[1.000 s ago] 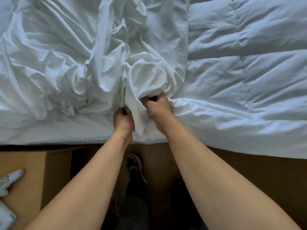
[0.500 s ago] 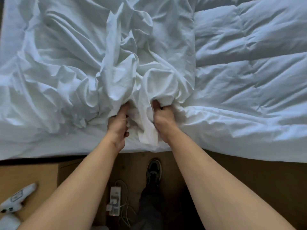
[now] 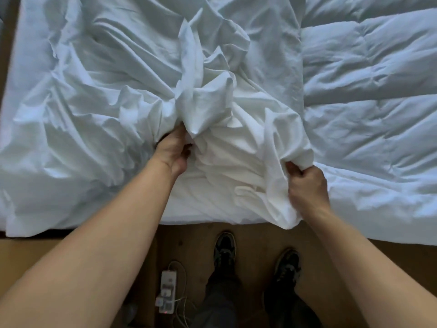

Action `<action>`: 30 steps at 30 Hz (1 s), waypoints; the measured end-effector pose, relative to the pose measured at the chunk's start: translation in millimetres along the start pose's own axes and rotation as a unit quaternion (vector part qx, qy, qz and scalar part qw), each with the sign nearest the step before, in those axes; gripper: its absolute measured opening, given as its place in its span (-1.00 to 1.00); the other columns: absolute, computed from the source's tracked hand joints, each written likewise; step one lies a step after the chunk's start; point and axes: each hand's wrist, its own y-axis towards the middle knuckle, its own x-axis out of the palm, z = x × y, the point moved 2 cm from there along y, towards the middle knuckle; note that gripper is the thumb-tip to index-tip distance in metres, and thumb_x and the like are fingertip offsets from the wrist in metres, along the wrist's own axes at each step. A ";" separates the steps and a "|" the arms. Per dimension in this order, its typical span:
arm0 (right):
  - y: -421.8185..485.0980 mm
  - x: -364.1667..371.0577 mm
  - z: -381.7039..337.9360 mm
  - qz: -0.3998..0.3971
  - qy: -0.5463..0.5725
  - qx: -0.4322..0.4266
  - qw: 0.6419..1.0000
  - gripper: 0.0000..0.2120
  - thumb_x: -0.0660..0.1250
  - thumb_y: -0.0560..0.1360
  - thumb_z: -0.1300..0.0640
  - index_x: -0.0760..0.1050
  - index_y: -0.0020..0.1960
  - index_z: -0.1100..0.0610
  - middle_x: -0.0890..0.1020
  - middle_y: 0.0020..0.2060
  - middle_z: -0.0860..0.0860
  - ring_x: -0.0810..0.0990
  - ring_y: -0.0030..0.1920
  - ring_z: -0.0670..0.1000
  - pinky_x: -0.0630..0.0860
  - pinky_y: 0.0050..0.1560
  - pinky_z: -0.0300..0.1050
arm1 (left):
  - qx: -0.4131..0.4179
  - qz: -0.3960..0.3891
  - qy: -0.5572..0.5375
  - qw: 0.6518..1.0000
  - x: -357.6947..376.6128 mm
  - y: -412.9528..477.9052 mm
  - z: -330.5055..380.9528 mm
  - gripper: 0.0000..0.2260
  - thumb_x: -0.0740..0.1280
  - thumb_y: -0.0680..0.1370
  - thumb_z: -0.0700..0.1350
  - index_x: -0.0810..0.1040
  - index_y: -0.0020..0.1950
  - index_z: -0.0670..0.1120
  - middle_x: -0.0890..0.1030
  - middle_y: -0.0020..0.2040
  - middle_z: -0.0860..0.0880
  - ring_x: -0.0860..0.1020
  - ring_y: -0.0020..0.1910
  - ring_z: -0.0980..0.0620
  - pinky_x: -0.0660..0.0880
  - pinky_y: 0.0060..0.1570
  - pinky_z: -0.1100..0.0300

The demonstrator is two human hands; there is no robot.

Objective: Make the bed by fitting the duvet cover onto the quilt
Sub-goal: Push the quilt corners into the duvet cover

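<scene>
Crumpled duvet cover point(image 3: 146, 95) (white) over quilt point(image 3: 369, 95)

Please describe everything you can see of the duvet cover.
The duvet cover is thin white cloth, heavily crumpled, bunched over the left part of the bed beside the exposed quilt. The left hand grips a raised fold at its middle; the right hand grips its edge, which hangs past the bed's side.

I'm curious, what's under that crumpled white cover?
The duvet cover lies bunched over the bed, gripped by the left hand and right hand. The quilt shows beside it; anything underneath is hidden.
</scene>
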 end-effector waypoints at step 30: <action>27.0 -70.3 49.9 -0.178 0.170 0.090 0.965 -0.68 0.45 0.41 -0.15 0.59 0.12 -0.07 0.73 -0.09 -0.15 0.70 -0.09 -0.08 0.65 -0.13 -0.02 | -0.145 -0.031 -0.181 0.972 175.6 -69.5 -138.3 -0.46 0.55 0.44 0.09 0.57 0.33 -0.15 0.66 0.21 -0.18 0.64 0.19 -0.20 0.55 0.23 -0.20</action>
